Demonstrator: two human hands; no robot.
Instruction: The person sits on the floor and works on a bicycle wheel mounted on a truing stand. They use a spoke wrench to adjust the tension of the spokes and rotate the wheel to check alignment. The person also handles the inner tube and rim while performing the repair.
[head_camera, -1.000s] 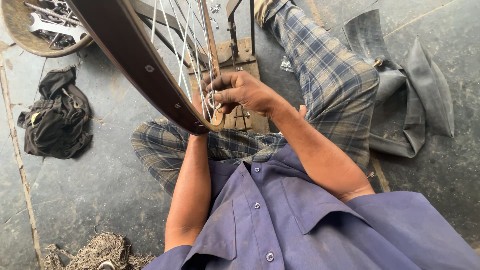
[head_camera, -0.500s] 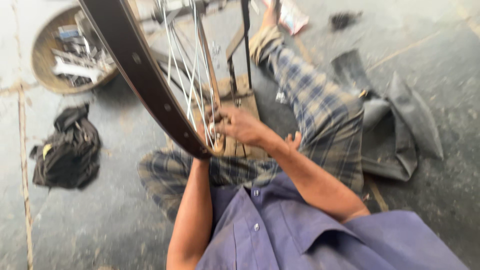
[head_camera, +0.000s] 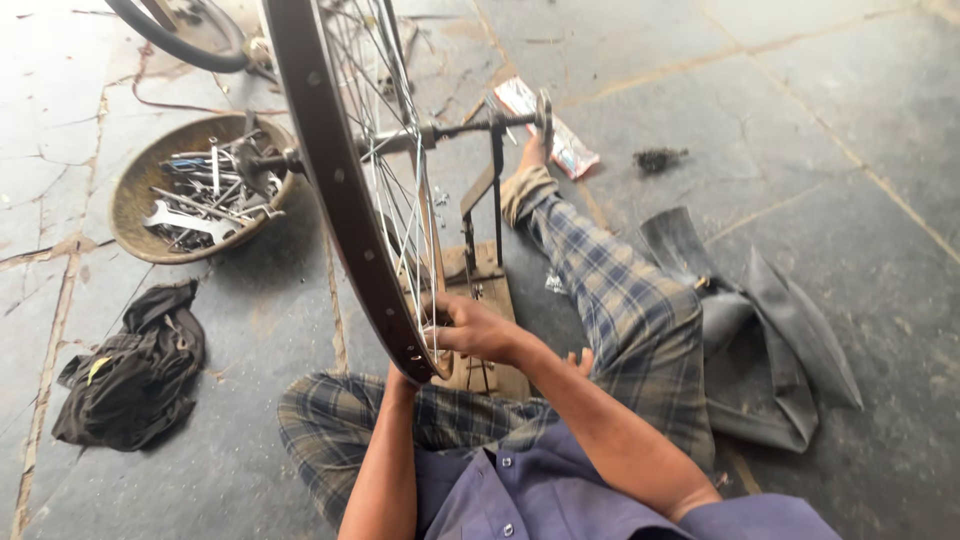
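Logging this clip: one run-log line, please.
right hand: on spokes | left hand: hidden behind rim | wheel: upright on stand

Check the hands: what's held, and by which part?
Right hand grips the bicycle wheel at its spokes, just inside the lowest part of the rim. Left hand is hidden behind the rim; its hold cannot be told.
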